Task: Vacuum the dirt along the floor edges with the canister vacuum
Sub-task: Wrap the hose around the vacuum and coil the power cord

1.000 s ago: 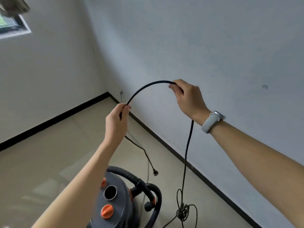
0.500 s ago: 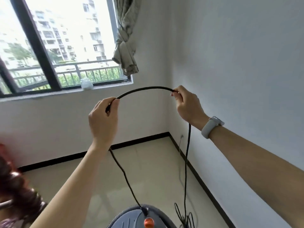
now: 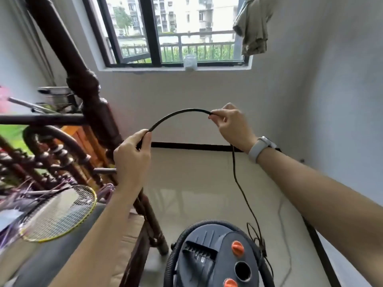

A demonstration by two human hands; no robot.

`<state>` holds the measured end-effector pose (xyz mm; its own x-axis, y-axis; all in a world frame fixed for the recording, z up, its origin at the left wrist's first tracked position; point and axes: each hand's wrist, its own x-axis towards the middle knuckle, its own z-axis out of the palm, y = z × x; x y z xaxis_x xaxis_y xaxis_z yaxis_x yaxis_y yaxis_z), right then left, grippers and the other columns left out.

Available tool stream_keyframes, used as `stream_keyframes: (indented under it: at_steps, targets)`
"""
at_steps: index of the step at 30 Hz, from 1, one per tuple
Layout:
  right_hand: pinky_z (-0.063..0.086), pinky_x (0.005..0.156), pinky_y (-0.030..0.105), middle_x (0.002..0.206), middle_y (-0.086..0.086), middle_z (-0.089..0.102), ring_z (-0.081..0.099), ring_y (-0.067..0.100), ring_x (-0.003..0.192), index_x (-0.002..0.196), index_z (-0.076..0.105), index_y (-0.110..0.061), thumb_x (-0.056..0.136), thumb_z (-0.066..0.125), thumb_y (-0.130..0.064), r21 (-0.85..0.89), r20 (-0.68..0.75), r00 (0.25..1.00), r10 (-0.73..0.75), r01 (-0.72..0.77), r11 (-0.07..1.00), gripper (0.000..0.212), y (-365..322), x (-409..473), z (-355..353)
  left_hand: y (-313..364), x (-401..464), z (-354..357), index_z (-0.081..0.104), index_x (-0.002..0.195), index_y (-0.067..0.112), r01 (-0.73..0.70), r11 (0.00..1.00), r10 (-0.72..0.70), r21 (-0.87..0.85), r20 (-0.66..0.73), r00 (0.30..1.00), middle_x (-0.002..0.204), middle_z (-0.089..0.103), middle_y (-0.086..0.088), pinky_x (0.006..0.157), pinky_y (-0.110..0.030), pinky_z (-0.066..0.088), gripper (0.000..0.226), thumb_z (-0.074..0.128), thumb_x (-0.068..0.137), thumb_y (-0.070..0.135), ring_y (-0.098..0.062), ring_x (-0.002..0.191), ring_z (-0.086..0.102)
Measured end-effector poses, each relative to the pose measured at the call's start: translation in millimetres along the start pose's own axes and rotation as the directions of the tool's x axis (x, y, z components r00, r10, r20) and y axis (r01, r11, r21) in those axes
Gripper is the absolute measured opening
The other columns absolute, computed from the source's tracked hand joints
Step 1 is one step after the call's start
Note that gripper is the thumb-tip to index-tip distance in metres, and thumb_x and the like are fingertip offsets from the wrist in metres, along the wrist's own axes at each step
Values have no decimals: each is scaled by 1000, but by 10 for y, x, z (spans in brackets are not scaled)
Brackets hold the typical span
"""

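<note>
A grey canister vacuum (image 3: 209,257) with orange knobs and a black ribbed hose stands on the floor at the bottom centre. Its black power cord (image 3: 178,112) arches between my two hands at chest height. My left hand (image 3: 132,156) grips one end of the arch in its fist. My right hand (image 3: 232,125), with a white watch on the wrist, pinches the other end. From there the cord drops down to a tangled bundle (image 3: 259,239) beside the vacuum.
A dark wooden bed frame (image 3: 87,96) fills the left side, with a badminton racket (image 3: 60,212) lying on it. A window (image 3: 176,32) and knotted curtain (image 3: 252,27) are ahead. A black baseboard (image 3: 190,145) runs along the beige floor's edges.
My view has swung left, from the bare right wall and corner to the window and bed frame. Both hands keep hold of the cord arch.
</note>
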<state>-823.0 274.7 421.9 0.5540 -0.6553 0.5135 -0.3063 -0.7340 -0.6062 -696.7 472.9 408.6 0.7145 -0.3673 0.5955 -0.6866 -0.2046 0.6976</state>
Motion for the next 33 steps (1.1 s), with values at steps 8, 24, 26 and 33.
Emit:
stream_keyframes:
  at_steps: [8,24,26,33]
  targets:
    - [40,75,27,74,0,63,54,21,80,101,73,-5,94,56,-15,75,372,923,94,-131,989,21,34,-485,1106,-539,-821,-280,71,104,7,481,867,-463,-130,145,874,81,70,-11,72,-30,51,22,55,95,20,-19,73,63]
    - [34,104,16,137,15,51,48,21,126,135,46,0,85,36,15,13,993,107,52,-529,848,53,522,-3266,2016,-1455,-2517,-295,54,83,8,788,-157,-921,-596,375,100,46,47,4,38,-10,35,26,36,101,12,-4,35,41]
    - [29,100,12,140,11,48,44,17,130,138,42,-1,86,40,12,19,1000,1,-21,-468,883,54,526,-3527,2067,-1544,-2640,-245,56,83,8,739,-211,-927,-640,371,57,54,49,1,42,-12,42,27,36,101,11,-5,40,47]
    - [32,60,21,64,-9,41,40,3,59,72,50,-16,94,54,-16,42,997,75,-16,-360,932,22,834,-3888,1965,-1691,-3028,-137,55,82,5,621,-263,-946,-738,325,-15,50,53,-2,49,-23,55,25,38,101,10,-9,46,54]
